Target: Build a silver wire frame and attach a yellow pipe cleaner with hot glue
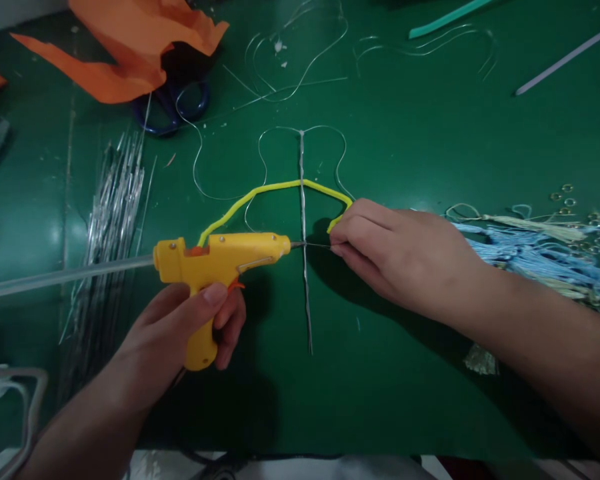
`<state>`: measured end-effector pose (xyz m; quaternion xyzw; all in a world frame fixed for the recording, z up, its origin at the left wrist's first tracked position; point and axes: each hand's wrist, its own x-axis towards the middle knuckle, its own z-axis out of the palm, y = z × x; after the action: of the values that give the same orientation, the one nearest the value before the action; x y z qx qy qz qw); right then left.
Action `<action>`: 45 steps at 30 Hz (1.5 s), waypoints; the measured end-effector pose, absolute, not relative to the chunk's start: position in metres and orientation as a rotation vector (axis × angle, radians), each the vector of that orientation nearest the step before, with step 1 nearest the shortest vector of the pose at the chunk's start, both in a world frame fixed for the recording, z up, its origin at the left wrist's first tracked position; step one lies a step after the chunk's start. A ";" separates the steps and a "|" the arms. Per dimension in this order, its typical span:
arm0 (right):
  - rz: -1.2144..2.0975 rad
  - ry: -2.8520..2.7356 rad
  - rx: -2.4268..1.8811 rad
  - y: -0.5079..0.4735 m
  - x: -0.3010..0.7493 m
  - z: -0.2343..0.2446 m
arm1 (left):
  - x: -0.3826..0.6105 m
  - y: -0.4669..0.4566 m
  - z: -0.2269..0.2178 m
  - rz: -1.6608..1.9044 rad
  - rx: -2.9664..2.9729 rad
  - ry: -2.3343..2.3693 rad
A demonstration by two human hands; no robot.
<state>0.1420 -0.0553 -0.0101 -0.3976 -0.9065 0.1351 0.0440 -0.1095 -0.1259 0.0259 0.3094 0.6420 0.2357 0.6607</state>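
Note:
My left hand (195,327) is wrapped round the handle of a yellow hot glue gun (225,257), a clear glue stick (70,279) poking out of its back. The gun's nozzle meets a twisted silver wire stem (303,207) that lies upright in the middle of the view. Across the stem arches a yellow pipe cleaner (265,189). Thin wire loops (344,143) curve out on both sides from the stem's top. With fingers pinched, my right hand (380,250) holds a thin wire (320,245) beside the stem, close to the pipe cleaner's bent right end.
Orange sheets (140,53) partly cover dark blue scissors (163,110) at upper left. A bundle of silver wires (113,193) lies at left. Blue tassels (525,253) and small rings (570,202) are at right. Loose wire, a teal strip (445,20) and a pale stick (565,60) lie farther back.

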 end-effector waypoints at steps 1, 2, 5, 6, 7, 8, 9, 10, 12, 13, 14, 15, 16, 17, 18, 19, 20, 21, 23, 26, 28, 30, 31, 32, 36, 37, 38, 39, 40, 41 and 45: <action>0.411 -2.770 -1.215 -0.055 0.142 -0.010 | -0.110 -0.126 0.026 0.533 0.702 1.447; 0.408 -2.770 -1.213 -0.055 0.142 -0.011 | -0.110 -0.126 0.026 0.537 0.703 1.438; 0.400 -2.767 -1.203 -0.055 0.143 -0.011 | -0.108 -0.126 0.027 0.568 0.694 1.423; 0.401 -2.769 -1.199 -0.055 0.143 -0.011 | -0.107 -0.125 0.028 0.578 0.694 1.429; 0.401 -2.770 -1.199 -0.055 0.143 -0.011 | -0.106 -0.125 0.029 0.585 0.695 1.437; 0.402 -2.772 -1.203 -0.055 0.143 -0.010 | -0.105 -0.125 0.030 0.587 0.696 1.450; 0.403 -2.774 -1.208 -0.055 0.143 -0.010 | -0.105 -0.125 0.031 0.586 0.695 1.463; 0.402 -2.773 -1.212 -0.055 0.143 -0.010 | -0.104 -0.124 0.032 0.583 0.693 1.471; 0.402 -2.771 -1.218 -0.055 0.144 -0.010 | -0.104 -0.124 0.033 0.572 0.695 1.474; 0.401 -2.769 -1.216 -0.055 0.144 -0.011 | -0.104 -0.124 0.033 0.570 0.699 1.475; 0.404 -2.767 -1.215 -0.055 0.144 -0.011 | -0.104 -0.125 0.033 0.569 0.705 1.477; 0.407 -2.762 -1.217 -0.055 0.144 -0.011 | -0.104 -0.125 0.032 0.570 0.708 1.478; 0.413 -2.759 -1.218 -0.055 0.144 -0.011 | -0.105 -0.125 0.032 0.569 0.708 1.479; 0.419 -2.758 -1.219 -0.055 0.144 -0.012 | -0.107 -0.125 0.031 0.565 0.704 1.478; 0.423 -2.754 -1.218 -0.055 0.144 -0.012 | -0.108 -0.125 0.029 0.558 0.700 1.477; 0.427 -2.755 -1.218 -0.055 0.144 -0.012 | -0.111 -0.126 0.028 0.548 0.701 1.474; 0.429 -2.756 -1.219 -0.055 0.144 -0.011 | -0.113 -0.126 0.027 0.539 0.710 1.464; 0.429 -2.757 -1.222 -0.055 0.144 -0.011 | -0.115 -0.125 0.025 0.529 0.727 1.444; 0.426 -2.764 -1.237 -0.055 0.143 -0.010 | -0.118 -0.125 0.023 0.519 0.776 1.390; 0.425 -2.776 -1.257 -0.055 0.143 -0.009 | -0.117 -0.124 0.023 0.541 0.801 1.390; 0.419 -2.776 -1.253 -0.055 0.143 -0.009 | -0.113 -0.124 0.025 0.573 0.777 1.450; 0.411 -2.773 -1.237 -0.055 0.143 -0.009 | -0.109 -0.124 0.028 0.588 0.746 1.484; 0.408 -2.771 -1.229 -0.055 0.144 -0.010 | -0.107 -0.124 0.029 0.585 0.731 1.488; 0.405 -2.769 -1.220 -0.055 0.144 -0.010 | -0.106 -0.125 0.029 0.578 0.717 1.489; 0.401 -2.769 -1.222 -0.055 0.143 -0.011 | -0.108 -0.126 0.029 0.562 0.693 1.485; 0.403 -2.771 -1.229 -0.055 0.143 -0.011 | -0.108 -0.126 0.029 0.559 0.691 1.481; 0.407 -2.773 -1.234 -0.055 0.143 -0.011 | -0.109 -0.126 0.028 0.554 0.689 1.477; 0.409 -2.773 -1.241 -0.055 0.143 -0.011 | -0.109 -0.126 0.028 0.550 0.685 1.475; 0.412 -2.774 -1.242 -0.055 0.143 -0.011 | -0.110 -0.126 0.027 0.548 0.682 1.473; 0.412 -2.775 -1.244 -0.055 0.143 -0.011 | -0.110 -0.126 0.027 0.549 0.677 1.473; 0.409 -2.771 -1.252 -0.055 0.143 -0.010 | -0.109 -0.126 0.027 0.563 0.670 1.470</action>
<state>0.1428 -0.0551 -0.0102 -0.4080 -0.9025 0.1334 0.0368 -0.1087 -0.1258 0.0273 0.2955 0.6486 0.2483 0.6561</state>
